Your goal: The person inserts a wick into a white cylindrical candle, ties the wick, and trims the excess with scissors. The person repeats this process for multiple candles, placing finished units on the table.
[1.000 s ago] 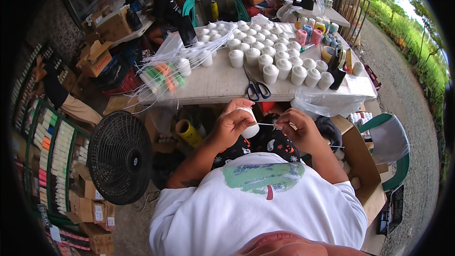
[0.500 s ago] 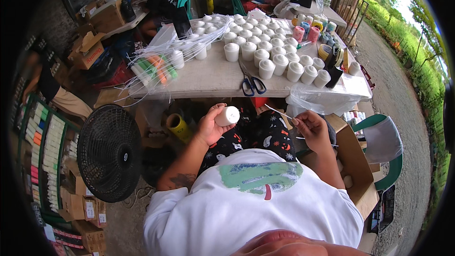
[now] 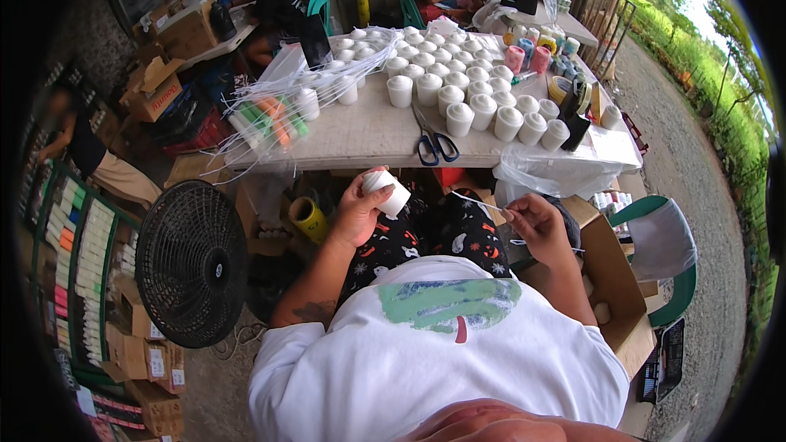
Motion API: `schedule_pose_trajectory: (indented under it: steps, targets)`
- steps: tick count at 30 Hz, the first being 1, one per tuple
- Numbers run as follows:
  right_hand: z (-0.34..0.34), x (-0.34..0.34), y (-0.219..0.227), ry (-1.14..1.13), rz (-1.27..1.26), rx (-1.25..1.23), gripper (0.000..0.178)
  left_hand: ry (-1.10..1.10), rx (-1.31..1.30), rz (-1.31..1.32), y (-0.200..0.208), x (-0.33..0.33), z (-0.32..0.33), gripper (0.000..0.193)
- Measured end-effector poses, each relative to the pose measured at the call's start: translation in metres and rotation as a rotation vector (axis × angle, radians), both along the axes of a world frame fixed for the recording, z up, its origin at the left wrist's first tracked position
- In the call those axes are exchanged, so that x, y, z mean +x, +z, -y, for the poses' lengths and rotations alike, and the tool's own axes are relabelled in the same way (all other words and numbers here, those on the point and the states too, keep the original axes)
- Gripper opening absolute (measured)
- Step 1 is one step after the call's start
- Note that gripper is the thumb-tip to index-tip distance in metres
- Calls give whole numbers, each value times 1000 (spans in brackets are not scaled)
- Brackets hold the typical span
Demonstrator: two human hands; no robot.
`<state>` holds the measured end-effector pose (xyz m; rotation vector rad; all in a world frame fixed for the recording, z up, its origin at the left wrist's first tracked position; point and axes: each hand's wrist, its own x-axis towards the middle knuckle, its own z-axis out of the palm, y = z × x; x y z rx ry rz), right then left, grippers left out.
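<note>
Above my lap, my left hand (image 3: 353, 219) is closed around a white votive candle (image 3: 388, 196), which is tilted. To the right, my right hand (image 3: 538, 223) pinches a thin white wick (image 3: 476, 200); one end points left toward the candle, and the other comes out below the hand. The wick and the candle are apart. On the table (image 3: 368, 143) in front of me stand rows of similar white candles (image 3: 459, 119) with domed tops. Dark-handled scissors (image 3: 438, 148) lie at its near edge. A bundle of long white wicks (image 3: 246, 106) spreads over the table's left side.
Tape rolls on a black dispenser (image 3: 578, 115) stand at the table's right. A clear plastic bag (image 3: 557, 173) hangs over the near edge. A black fan (image 3: 190, 263) is on my left, an open cardboard box (image 3: 607, 266) on my right. Other people sit or stand farther off.
My left hand has turned the candle, so its side now shows more. My right hand and the wick have shifted slightly lower and to the left.
</note>
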<state>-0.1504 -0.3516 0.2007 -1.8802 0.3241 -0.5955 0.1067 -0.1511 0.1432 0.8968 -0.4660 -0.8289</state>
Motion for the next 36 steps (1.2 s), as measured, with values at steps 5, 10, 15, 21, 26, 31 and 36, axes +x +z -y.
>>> schedule_pose_trajectory:
  steps: [5, 10, 15, 21, 26, 31, 36]
  targets:
    - [2, 9, 8, 5, 65, -81, 7, 130, -108, 411, 47, 0, 16, 70]
    - [0, 17, 49, -45, 215, -494, 13, 417, -82, 1105, 84, -21, 40, 97]
    - [-14, 25, 86, -54, 398, -746, 18, 522, -83, 1334, 84, -26, 47, 88]
    - [-27, 32, 92, 4, 428, -833, 18, 646, -81, 1383, 79, -19, 40, 68]
    - [-27, 36, 87, 2, 392, -790, 18, 685, -4, 1492, 81, -23, 37, 67]
    - [-26, 35, 84, 3, 366, -813, 18, 737, 20, 1603, 84, -27, 36, 67]
    - [-29, 38, 82, 25, 349, -818, 17, 778, -18, 1662, 80, -22, 33, 65]
